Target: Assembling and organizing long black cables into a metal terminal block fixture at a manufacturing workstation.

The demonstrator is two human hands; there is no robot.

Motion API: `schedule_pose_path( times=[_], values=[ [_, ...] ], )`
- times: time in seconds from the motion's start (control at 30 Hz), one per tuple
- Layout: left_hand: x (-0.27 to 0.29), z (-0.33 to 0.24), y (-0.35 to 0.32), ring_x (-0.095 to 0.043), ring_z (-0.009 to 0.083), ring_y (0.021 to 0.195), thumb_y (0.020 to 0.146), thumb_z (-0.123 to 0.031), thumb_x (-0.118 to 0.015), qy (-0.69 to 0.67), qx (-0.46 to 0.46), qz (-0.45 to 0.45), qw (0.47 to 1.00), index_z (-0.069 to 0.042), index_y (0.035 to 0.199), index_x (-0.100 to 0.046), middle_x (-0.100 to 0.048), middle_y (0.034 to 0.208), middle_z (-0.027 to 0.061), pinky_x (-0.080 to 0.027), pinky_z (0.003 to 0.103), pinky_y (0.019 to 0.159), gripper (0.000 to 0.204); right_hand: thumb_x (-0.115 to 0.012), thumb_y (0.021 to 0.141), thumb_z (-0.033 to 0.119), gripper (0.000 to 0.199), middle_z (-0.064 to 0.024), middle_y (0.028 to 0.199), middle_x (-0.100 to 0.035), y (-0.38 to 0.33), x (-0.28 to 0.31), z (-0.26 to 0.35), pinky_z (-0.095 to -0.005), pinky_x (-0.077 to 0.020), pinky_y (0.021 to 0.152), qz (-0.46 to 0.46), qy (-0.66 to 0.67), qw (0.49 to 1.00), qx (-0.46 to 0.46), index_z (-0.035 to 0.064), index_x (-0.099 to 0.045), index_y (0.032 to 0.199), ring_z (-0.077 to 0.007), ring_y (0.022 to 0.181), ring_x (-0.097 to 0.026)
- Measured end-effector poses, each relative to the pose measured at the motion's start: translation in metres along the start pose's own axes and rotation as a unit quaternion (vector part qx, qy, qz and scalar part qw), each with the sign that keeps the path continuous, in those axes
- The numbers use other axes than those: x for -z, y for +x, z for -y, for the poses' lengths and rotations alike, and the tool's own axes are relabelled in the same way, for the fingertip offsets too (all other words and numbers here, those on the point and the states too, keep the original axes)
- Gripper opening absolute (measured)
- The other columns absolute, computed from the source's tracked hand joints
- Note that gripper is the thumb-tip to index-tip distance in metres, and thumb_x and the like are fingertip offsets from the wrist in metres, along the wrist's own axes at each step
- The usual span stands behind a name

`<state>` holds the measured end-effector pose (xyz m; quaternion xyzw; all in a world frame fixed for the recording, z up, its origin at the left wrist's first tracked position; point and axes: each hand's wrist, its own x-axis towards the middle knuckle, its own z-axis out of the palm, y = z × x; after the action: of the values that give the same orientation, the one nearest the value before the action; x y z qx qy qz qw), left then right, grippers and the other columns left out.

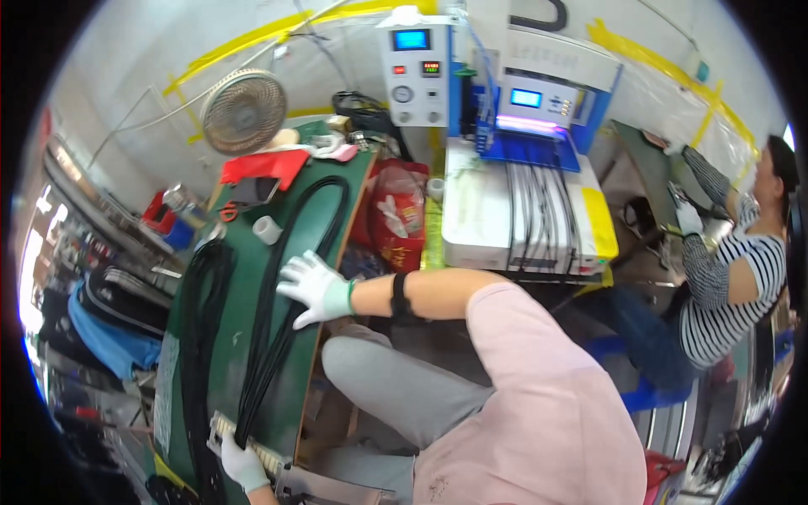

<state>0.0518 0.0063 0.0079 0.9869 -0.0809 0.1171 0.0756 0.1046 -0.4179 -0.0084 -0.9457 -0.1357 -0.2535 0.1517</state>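
Observation:
My right hand (316, 290), in a white glove with a green cuff, is spread open over a looped bundle of thin black cables (273, 337) on the green table. Its fingers lie flat and hold nothing. Near the bottom edge my left hand (241, 465), also white-gloved, closes around the gathered lower end of that bundle. There it is beside a pale, slotted strip-like fixture (271, 459). Part of the left hand's grip is hidden. A second thick bundle of black cables (202, 337) lies along the table's far side.
On the table (231, 332) are a white tape roll (268, 230), red-handled scissors (227, 211), a red cloth (282, 166) and a fan (244, 111). A machine (539, 101) with cables hanging from it stands right. Beyond, a co-worker in stripes (732, 286) handles something dark.

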Motion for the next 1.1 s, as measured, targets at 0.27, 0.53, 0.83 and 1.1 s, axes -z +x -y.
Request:
schedule_pose_path(
  times=[0.27, 0.53, 0.83, 1.1],
  values=[
    [0.044, -0.037, -0.003, -0.057, 0.0341, 0.115, 0.095, -0.049, -0.051, 0.017, 0.014, 0.034, 0.999, 0.000, 0.133, -0.052, -0.058, 0.126, 0.0208, -0.047, 0.045, 0.094, 0.061, -0.063, 0.077, 0.061, 0.069, -0.0166, 0.134, -0.052, 0.006, -0.016, 0.009, -0.0561, -0.0180, 0.116, 0.026, 0.030, 0.999, -0.010, 0.0106, -0.060, 0.124, -0.0335, 0.132, -0.040],
    [0.032, -0.048, 0.008, -0.057, 0.0340, 0.110, 0.097, -0.044, -0.047, -0.004, 0.020, 0.064, 0.998, -0.003, 0.134, -0.052, -0.059, 0.124, 0.0208, -0.048, 0.045, 0.091, 0.056, -0.063, 0.077, 0.061, 0.068, -0.0159, 0.133, -0.052, -0.002, -0.024, 0.004, -0.0566, -0.0183, 0.116, 0.015, 0.022, 1.000, -0.009, 0.0107, -0.060, 0.123, -0.0335, 0.132, -0.040],
    [0.029, -0.043, 0.012, -0.060, 0.0345, 0.098, 0.096, -0.037, -0.047, 0.016, -0.014, 0.015, 1.000, -0.007, 0.135, -0.052, -0.060, 0.124, 0.0213, -0.049, 0.045, 0.086, 0.049, -0.060, 0.078, 0.063, 0.068, -0.0151, 0.132, -0.053, 0.002, -0.025, 0.007, -0.0568, -0.0167, 0.115, 0.007, 0.017, 1.000, -0.001, 0.0122, -0.062, 0.124, -0.0321, 0.131, -0.040],
    [0.013, -0.028, 0.008, -0.062, 0.0351, 0.087, 0.096, -0.031, -0.046, 0.035, -0.034, -0.008, 0.999, -0.011, 0.137, -0.052, -0.061, 0.123, 0.0218, -0.050, 0.045, 0.082, 0.045, -0.062, 0.078, 0.061, 0.068, -0.0161, 0.136, -0.050, 0.005, -0.024, 0.002, -0.0562, -0.0180, 0.116, 0.041, 0.014, 0.999, -0.006, 0.0117, -0.059, 0.126, -0.0337, 0.133, -0.040]
  ],
)
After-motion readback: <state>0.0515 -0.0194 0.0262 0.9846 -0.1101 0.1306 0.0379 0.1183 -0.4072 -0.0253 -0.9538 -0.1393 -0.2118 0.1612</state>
